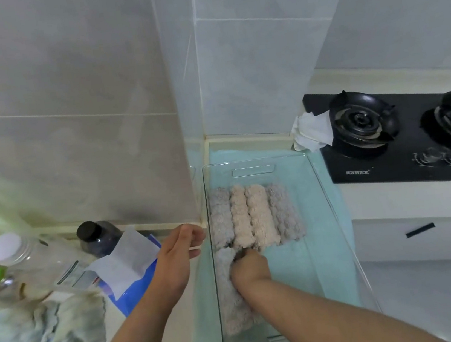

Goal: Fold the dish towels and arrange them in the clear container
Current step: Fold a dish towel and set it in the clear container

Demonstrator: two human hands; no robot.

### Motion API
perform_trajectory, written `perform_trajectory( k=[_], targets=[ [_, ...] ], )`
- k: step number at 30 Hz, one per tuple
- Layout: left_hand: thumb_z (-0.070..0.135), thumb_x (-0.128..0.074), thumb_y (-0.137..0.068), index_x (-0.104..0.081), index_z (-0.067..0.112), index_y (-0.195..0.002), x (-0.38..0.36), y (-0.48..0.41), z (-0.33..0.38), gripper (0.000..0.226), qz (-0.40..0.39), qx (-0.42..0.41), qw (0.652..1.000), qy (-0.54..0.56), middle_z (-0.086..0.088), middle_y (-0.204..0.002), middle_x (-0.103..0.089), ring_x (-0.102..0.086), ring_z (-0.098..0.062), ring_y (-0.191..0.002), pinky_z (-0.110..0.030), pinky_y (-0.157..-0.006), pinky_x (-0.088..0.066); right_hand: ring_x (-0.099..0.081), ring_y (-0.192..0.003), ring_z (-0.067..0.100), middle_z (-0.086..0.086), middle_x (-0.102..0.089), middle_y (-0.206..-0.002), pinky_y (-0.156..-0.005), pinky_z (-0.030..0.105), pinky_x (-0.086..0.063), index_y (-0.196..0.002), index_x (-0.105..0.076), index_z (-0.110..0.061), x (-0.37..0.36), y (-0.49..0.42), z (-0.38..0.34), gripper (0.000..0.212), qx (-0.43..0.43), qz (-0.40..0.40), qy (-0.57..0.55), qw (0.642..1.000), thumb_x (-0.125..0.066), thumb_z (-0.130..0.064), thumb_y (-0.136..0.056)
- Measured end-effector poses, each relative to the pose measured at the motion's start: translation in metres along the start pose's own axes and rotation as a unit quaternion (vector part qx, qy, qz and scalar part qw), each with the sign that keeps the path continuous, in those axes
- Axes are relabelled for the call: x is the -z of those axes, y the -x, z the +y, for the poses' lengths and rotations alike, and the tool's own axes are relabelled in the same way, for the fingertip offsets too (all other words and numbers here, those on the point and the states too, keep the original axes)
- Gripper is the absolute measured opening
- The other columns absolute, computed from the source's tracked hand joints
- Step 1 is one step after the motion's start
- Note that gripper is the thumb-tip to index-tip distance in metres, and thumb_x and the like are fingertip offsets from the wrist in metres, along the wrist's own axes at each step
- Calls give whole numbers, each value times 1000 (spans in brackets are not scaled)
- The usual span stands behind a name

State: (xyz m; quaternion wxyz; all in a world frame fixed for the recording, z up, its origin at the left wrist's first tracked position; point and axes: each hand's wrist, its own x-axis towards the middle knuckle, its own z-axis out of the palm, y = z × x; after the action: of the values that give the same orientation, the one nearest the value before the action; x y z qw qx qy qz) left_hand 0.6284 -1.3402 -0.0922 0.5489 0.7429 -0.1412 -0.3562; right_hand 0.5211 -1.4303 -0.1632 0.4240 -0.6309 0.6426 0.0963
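Four rolled towels are lined up in the container at its far end, a fifth towel laid nearer.

one wide view only, from up on the head, looking forward and down, close over the table and up to the tiled wall behind.

On our pale kitchen counter we find a teal mat, a black gas hob with a white cloth at its corner, and, at left, a clear bottle, a blue packet and crumpled towels.
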Motion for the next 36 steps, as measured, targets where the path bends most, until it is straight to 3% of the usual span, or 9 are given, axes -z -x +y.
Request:
perform_trajectory(
  k=[5,8,11,16,19,22,24,33,36],
  targets=[
    [26,-30,-105,-64,6,-97,5,-2,1,40,-8,1,1000,8,-7,-102,-69,-62,-23,-98,-21,-70,-45,-57,-110,28,14,-57,-130,-90,33,-47,-127,-55,-6,40,24,-8,38,-31,-142,-54,988,-32,-24,-103],
    [27,-30,-104,-65,8,-96,6,-1,-1,41,-23,20,999,28,-11,-103,-68,-61,-26,-98,-33,-78,-53,-56,-89,27,10,-62,-107,-79,42,-40,-104,-62,-12,62,36,1,52,-159,-275,-205,926,-36,-57,-94],
    [35,-29,-104,-64,15,-101,1,3,1,41,-69,77,993,56,-11,-105,-63,-58,-24,-94,-48,-81,-55,-58,-94,33,16,-62,-104,-82,52,-43,-98,-62,-10,58,35,8,58,-178,-330,-278,885,-39,-63,-91],
    [43,-28,-103,-62,20,-104,-6,8,4,41,-85,95,989,70,-10,-103,-62,-60,-24,-93,-57,-85,-54,-66,-93,29,12,-69,-113,-78,42,-55,-124,-62,-16,31,38,4,59,-109,-304,-344,882,-43,-60,-91],
    [44,-27,-102,-62,20,-103,-5,8,5,42,-83,106,988,74,-11,-104,-62,-60,-25,-95,-59,-86,-53,-62,-91,26,9,-66,-107,-83,41,-46,-117,-60,-14,43,47,-2,62,-129,-288,-279,907,-35,-64,-92],
    [46,-27,-102,-62,20,-103,-4,8,6,44,-82,106,988,73,-12,-105,-63,-60,-27,-96,-58,-85,-54,-49,-125,32,11,-53,-137,-108,54,-27,-137,-48,-19,53,48,-5,69,-139,-255,-173,941,-23,-67,-93],
    [46,-25,-102,-62,20,-103,-4,8,6,45,-84,106,989,68,-12,-106,-64,-61,-28,-98,-54,-84,-55,-43,-132,33,13,-47,-144,-110,53,-24,-142,-44,-18,54,49,-8,72,-141,-252,-178,941,-23,-67,-94],
    [48,-24,-102,-62,15,-108,1,9,3,51,-77,104,989,66,-14,-111,-63,-60,-30,-104,-49,-81,-57,-43,-131,34,15,-47,-143,-111,53,-25,-144,-40,-14,51,36,2,79,-127,-248,-170,945,-28,-71,-90],
    [45,-21,-103,-64,15,-106,6,7,-1,52,-66,76,993,60,-13,-110,-64,-60,-29,-102,-42,-81,-56,-53,-97,30,11,-55,-114,-93,46,-41,-132,-48,-14,70,29,1,68,-75,-229,-113,964,-41,-66,-88]
  ],
)
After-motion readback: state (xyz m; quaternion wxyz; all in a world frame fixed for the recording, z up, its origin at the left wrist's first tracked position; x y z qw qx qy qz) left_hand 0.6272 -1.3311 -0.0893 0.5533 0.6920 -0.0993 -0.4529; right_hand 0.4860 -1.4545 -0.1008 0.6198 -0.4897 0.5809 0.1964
